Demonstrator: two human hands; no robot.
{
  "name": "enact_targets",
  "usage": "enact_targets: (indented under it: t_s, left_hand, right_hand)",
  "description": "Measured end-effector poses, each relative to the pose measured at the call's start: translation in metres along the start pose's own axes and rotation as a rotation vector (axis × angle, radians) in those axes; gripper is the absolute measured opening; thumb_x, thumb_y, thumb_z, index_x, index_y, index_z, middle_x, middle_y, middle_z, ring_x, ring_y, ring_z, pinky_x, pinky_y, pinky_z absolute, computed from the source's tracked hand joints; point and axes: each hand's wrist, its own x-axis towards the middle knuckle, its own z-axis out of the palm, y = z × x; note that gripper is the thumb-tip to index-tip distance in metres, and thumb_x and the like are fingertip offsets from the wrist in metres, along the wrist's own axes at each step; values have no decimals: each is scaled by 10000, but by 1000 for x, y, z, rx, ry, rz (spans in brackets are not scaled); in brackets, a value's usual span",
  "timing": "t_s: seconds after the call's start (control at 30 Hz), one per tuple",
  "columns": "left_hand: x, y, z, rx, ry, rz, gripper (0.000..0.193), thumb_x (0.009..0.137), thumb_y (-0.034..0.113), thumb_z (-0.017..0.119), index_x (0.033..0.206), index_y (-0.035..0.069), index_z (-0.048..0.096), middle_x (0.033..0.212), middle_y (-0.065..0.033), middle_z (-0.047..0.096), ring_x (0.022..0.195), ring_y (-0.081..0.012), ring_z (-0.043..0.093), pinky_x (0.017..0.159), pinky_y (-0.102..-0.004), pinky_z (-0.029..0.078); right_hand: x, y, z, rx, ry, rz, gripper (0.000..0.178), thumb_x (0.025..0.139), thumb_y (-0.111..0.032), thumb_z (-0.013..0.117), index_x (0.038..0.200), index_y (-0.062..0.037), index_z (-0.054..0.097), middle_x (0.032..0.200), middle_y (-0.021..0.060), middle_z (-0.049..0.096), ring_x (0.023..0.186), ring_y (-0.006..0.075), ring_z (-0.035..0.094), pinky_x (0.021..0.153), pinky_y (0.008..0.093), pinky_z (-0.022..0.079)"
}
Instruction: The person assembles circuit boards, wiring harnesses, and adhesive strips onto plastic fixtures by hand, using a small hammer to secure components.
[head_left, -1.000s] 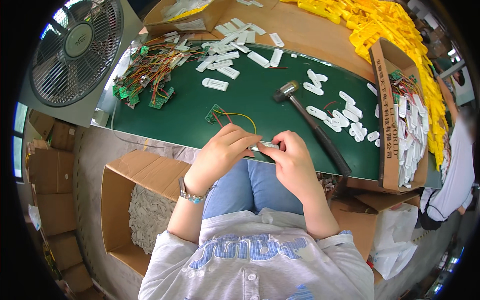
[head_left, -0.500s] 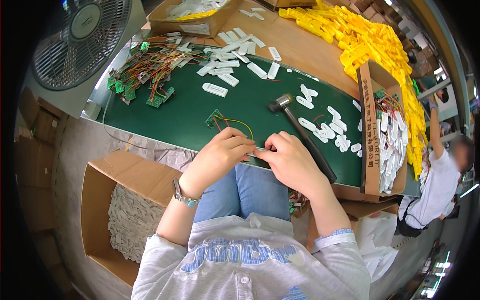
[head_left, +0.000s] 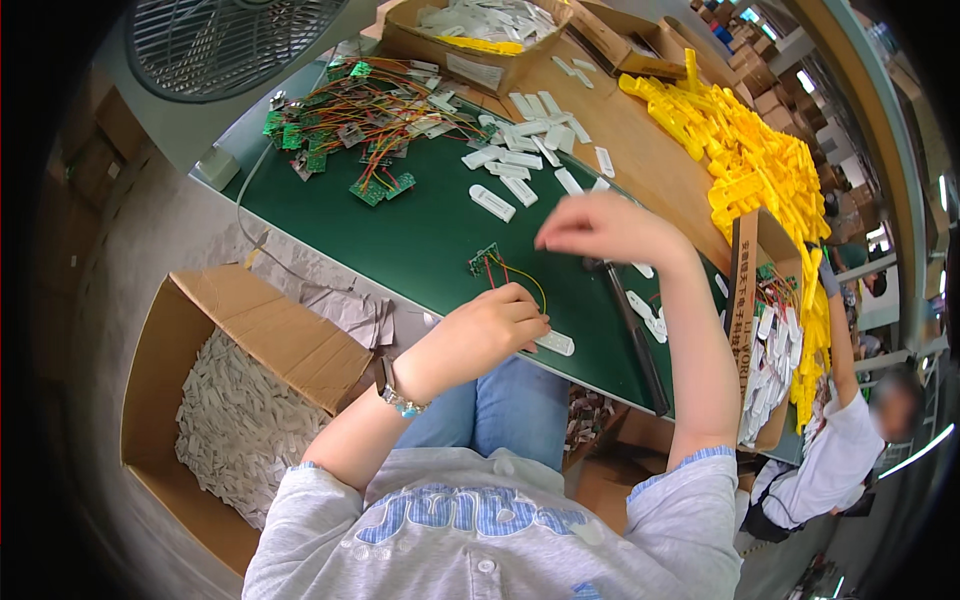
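My left hand is closed on a narrow white plastic casing at the table's near edge; one end of it sticks out past my fingers. Red and yellow wires run from beneath that hand to a small green circuit board lying on the green mat. My right hand is raised above the mat, smeared by motion, and its grip cannot be made out. Below it lies a hammer with a black handle, its head mostly hidden by my arm. A single white casing lies left of this hand.
Wired circuit boards are heaped at the far left, beside white casings. Yellow plastic parts pile up at the right, behind a cardboard box of wired pieces. A fan stands far left. Lower left, an open carton holds white pieces.
My right hand has let go of the white casing and moved up and away over the mat. My left hand keeps its hold. The whole view has shifted.
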Motion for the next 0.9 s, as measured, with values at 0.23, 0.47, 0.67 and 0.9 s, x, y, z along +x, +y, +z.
enact_targets:
  t_s: [0.23, 0.47, 0.67, 0.9]
  left_hand:
    - [0, 0, 2, -21, -11, -11, 304, 709, 80, 744, 998, 4, 690, 1009, -57, 677, 1000, -255, 600, 877, -342, 529]
    - [-1, 2, -1, -26, -13, -27, 324, 723, 103, 729, 1032, 19, 675, 1015, -50, 664, 1028, -246, 596, 884, -333, 530]
    - [0, 0, 1, -43, -32, -33, 317, 729, 113, 730, 1030, 26, 685, 1036, -50, 678, 1033, -241, 595, 896, -335, 524]
    - [0, 2, -3, -53, -25, -39, 314, 713, 104, 747, 1013, 27, 696, 1036, -52, 699, 1025, -253, 603, 899, -349, 524]
  right_hand:
    - [103, 39, 8, -187, 527, 124, 165, 841, -139, 683, 961, -32, 719, 978, 153, 676, 943, 319, 649, 830, 422, 511]
    - [127, 39, 15, -253, 444, 289, 219, 786, -127, 741, 962, -13, 676, 991, 174, 678, 956, 342, 650, 832, 438, 512]
    - [82, 30, 13, -359, 469, 248, 216, 804, -92, 677, 998, 0, 657, 960, 213, 682, 913, 378, 660, 829, 452, 523]
    - [-2, 21, 45, -332, 449, 275, 238, 829, -57, 590, 1062, -14, 614, 908, 162, 625, 861, 325, 625, 771, 398, 507]
